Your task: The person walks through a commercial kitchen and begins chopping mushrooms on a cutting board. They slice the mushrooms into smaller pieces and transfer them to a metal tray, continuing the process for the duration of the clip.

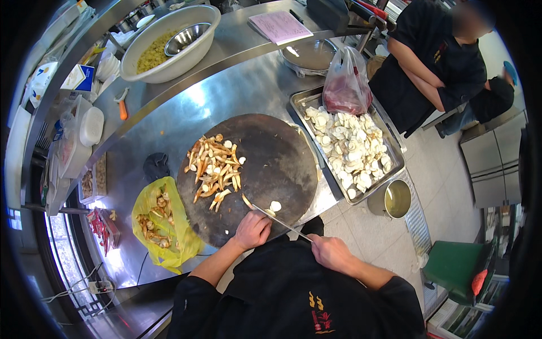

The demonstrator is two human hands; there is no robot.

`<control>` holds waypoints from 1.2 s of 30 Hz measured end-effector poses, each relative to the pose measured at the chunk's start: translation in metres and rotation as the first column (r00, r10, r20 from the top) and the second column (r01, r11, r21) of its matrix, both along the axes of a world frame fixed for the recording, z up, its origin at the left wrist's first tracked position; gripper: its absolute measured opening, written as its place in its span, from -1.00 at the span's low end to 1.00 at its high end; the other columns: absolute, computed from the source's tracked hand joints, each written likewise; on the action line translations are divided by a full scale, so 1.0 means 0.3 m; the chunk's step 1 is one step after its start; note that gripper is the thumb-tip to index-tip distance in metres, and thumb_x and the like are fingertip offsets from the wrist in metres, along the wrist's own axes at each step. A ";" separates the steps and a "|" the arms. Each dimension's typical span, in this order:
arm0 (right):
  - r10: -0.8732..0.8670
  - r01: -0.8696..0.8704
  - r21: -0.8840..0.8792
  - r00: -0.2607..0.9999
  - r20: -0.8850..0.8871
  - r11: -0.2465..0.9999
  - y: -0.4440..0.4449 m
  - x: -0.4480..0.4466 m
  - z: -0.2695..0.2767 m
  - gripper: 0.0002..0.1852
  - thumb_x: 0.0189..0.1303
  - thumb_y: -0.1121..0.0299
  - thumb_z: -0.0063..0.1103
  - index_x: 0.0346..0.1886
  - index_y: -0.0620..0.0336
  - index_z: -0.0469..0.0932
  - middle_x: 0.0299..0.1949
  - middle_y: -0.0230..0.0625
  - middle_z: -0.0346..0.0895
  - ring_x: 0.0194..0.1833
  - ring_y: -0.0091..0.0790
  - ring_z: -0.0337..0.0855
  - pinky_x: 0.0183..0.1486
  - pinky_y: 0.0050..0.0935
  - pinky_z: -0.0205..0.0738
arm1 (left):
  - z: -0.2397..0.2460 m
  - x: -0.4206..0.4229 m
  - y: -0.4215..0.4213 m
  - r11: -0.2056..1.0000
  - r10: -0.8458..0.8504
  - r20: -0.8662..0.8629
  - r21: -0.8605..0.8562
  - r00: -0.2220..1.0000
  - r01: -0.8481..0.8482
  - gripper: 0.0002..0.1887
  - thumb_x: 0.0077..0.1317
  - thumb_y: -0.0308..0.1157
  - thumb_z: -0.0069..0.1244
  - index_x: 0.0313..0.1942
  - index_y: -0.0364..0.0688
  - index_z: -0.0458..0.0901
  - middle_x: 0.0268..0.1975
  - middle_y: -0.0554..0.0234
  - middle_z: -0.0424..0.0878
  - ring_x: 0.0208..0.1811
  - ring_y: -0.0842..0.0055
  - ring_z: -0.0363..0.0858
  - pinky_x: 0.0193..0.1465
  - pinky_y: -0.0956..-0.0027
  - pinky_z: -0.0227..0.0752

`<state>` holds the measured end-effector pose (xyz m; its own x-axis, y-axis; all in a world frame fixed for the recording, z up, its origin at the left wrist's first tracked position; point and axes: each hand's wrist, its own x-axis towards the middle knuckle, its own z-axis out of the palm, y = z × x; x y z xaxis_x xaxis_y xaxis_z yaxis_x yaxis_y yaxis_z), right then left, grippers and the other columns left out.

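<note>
On a round dark chopping board [275,148] my right hand [332,253] is closed around the handle of a knife [283,223], seen nearly edge-on. My left hand [253,230] rests at the board's near edge against the blade, its fingers curled over a mushroom-like piece, mostly hidden. A slim brownish piece [247,201] lies at the blade's tip, and pale round slices [275,206] lie beside the blade. A heap of long brown-and-white mushroom-like stems [216,165] covers the board's left part. To the right, a metal tray [305,127] holds many white slices [351,146].
A yellow plastic bag [186,237] of brownish pieces touches the board's left side. A clear bag with red contents [347,84] sits on the tray's far end. A metal pot [396,199] stands beyond the tray. A co-worker [436,55] with folded arms stands at upper right.
</note>
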<state>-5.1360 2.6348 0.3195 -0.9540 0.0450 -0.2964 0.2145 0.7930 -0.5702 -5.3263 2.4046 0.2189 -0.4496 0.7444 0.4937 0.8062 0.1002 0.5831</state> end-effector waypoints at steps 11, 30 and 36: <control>0.019 -0.020 0.021 0.997 0.070 1.000 0.011 0.012 -0.020 -0.74 0.45 0.36 0.05 0.07 0.25 0.59 -0.40 0.03 0.71 -0.38 0.17 0.75 -0.29 0.11 0.66 | 0.007 -0.004 0.003 1.000 -0.007 -0.020 0.008 1.000 0.007 -0.76 0.15 -0.55 0.27 -0.15 -0.27 0.68 -0.08 0.09 0.65 -0.08 0.15 0.64 0.02 0.17 0.58; -0.225 0.231 -0.066 0.970 0.089 0.971 0.068 0.028 -0.040 -0.78 0.43 0.29 0.13 -0.03 0.21 0.62 -0.34 0.17 0.71 -0.27 0.30 0.74 -0.13 0.18 0.65 | 0.179 -0.009 0.091 0.884 0.235 0.216 -0.453 0.948 -0.116 -0.64 0.24 -0.33 0.29 0.03 -0.18 0.66 0.08 0.11 0.63 0.09 0.13 0.66 0.19 0.13 0.56; -0.143 0.145 -0.046 0.989 0.042 0.988 0.028 0.047 -0.018 -0.74 0.43 0.33 0.09 0.06 0.25 0.61 -0.32 0.12 0.73 -0.28 0.25 0.76 -0.17 0.14 0.67 | 0.183 0.014 0.072 0.934 0.095 0.073 -0.353 0.993 -0.063 -0.67 0.30 -0.42 0.19 0.08 -0.19 0.69 0.11 0.16 0.64 0.14 0.14 0.59 0.22 0.17 0.54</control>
<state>-5.1218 2.6431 0.3141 -0.9264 0.1654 -0.3384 0.3470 0.7240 -0.5961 -5.3220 2.4263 0.2739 -0.5437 0.8228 0.1654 0.7349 0.3715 0.5674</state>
